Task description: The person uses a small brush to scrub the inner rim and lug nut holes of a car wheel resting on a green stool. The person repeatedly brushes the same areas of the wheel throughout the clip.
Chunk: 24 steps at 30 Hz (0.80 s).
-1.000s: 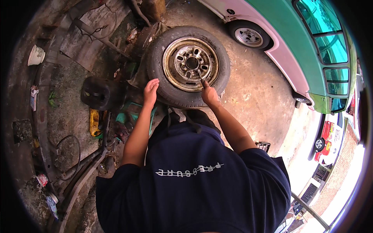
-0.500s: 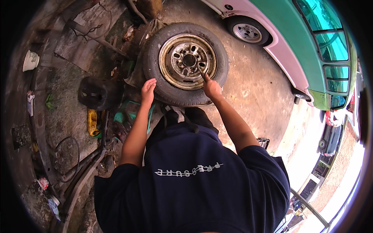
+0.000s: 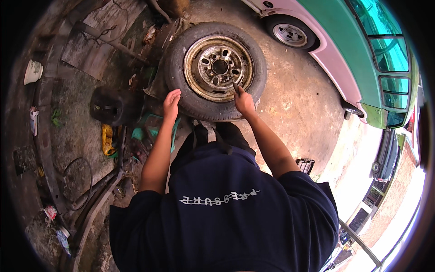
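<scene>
A black tyre (image 3: 177, 59) with a worn, rust-stained metal wheel rim (image 3: 192, 76) lies in front of my legs, its face upward. My right hand (image 3: 245, 103) is closed round a slim dark hand tool (image 3: 236, 86) above the tyre's near right side. The tool's tip points at the rim's inner face; its exact kind is too small to tell, and so is whether it touches. My left hand (image 3: 171, 104) is at the tyre's near left edge, fingers stretched out with nothing in them. Whether it rests on the tyre I cannot tell.
A green and pink vehicle (image 3: 333, 50) stands on the right over the stained concrete floor (image 3: 299, 109). Left of me are a black plastic container (image 3: 108, 107), a yellow container (image 3: 108, 139), a green plastic piece (image 3: 154, 124) and metal bars (image 3: 97, 195). A black crate (image 3: 306, 166) sits by my right elbow.
The right hand and its tool have shifted slightly left and toward the far side. My left hand stays beside the tyre. The whole view has moved a little.
</scene>
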Each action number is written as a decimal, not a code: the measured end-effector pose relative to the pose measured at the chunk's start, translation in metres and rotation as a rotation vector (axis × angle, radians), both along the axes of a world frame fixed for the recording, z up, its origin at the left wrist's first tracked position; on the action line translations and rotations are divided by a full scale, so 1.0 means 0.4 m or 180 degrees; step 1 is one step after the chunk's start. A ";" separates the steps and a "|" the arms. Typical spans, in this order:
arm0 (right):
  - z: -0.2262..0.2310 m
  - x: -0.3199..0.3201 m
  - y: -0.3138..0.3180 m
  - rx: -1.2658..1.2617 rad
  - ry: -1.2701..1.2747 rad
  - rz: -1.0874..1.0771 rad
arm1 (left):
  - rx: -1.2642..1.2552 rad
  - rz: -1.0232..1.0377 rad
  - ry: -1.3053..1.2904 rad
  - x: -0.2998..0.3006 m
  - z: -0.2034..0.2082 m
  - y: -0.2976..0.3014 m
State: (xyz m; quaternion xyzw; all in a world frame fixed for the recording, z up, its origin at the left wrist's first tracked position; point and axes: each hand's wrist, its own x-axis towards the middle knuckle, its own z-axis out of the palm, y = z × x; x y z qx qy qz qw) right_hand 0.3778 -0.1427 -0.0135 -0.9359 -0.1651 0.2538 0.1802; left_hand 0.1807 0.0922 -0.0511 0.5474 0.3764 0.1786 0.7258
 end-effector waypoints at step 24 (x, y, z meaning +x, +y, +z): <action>0.030 0.016 -0.024 -0.0831 -0.0205 0.0680 | 0.0049 0.0020 0.0164 -0.023 0.011 -0.004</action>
